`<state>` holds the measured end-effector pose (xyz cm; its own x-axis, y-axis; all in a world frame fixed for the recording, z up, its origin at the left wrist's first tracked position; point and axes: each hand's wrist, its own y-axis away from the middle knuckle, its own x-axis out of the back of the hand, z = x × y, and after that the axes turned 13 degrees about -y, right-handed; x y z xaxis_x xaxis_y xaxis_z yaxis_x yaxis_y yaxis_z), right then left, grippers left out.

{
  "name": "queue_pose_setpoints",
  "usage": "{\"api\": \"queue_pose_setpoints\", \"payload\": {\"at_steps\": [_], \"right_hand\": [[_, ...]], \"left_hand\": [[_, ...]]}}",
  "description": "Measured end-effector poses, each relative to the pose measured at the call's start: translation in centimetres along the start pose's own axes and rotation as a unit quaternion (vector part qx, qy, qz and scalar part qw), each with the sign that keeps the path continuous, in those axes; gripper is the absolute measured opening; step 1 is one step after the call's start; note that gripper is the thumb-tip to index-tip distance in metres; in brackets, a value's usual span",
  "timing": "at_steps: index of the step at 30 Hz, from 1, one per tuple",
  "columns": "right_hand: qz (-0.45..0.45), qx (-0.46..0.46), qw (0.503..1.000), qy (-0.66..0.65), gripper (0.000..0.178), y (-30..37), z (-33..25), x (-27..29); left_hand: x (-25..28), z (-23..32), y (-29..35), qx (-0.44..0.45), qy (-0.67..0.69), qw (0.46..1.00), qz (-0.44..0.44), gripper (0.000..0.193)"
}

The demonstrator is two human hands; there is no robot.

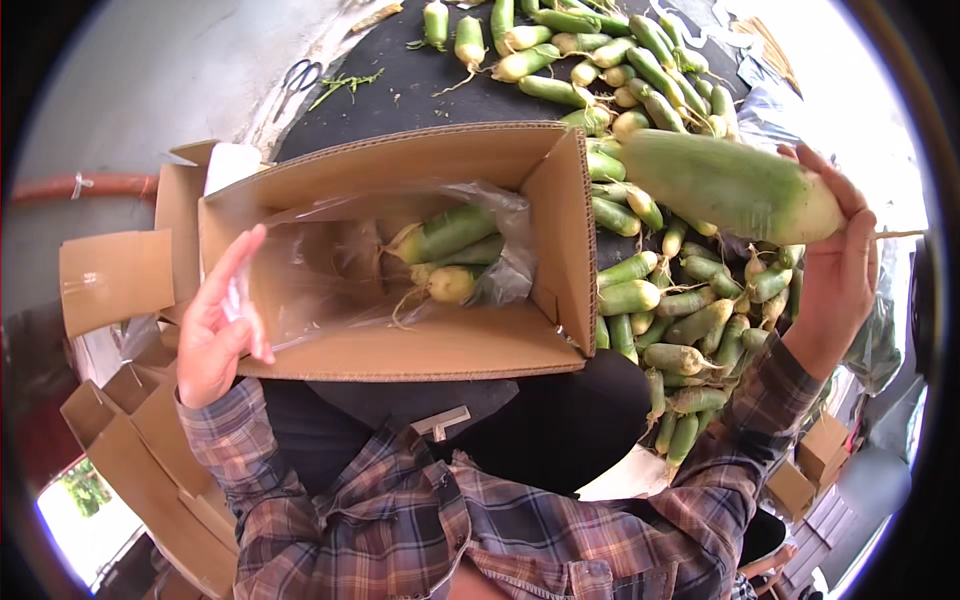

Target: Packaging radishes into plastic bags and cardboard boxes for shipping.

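A plaid shirt [370, 520] is closest. Beyond it, a pile of radishes [690, 325] covers the right of a dark surface, beside an open box [420, 360]. A clear bag [300, 320] lines the box, a few radishes inside at its right. One big radish [720, 185] is up beyond the box's right end, gripped by the right hand [840, 255]. The left hand [215, 325], fingers extended and thumb apart, is at the box's left end. Scissors [298, 78] lie far left.

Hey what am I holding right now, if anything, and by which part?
Your right hand holds a radish by its pale root end. Your left hand is at the bag; I can't tell if it grips.
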<state>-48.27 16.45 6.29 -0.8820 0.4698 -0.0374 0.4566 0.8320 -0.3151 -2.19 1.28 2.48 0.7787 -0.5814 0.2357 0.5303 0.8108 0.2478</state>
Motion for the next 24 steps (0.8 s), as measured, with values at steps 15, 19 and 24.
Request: {"api": "queue_pose_setpoints", "payload": {"at_steps": [15, 19, 24], "right_hand": [[-0.664, -0.119, 0.660, 0.329, 0.030, 1.6, 12.5, -29.0], [-0.663, -0.159, 0.634, 0.366, 0.045, 4.7, 22.4, -26.5], [-0.607, -0.137, 0.626, 0.469, 0.054, 2.3, 24.1, -22.1]], "left_hand": [[0.8, 0.2, 1.8, 0.015, 0.092, 0.989, -0.111, 0.069], [0.9, -0.3, 1.6, 0.016, 0.085, 0.992, -0.096, 0.073], [2.0, -0.3, 2.4, 0.029, 0.093, 0.991, -0.092, 0.067]]}}
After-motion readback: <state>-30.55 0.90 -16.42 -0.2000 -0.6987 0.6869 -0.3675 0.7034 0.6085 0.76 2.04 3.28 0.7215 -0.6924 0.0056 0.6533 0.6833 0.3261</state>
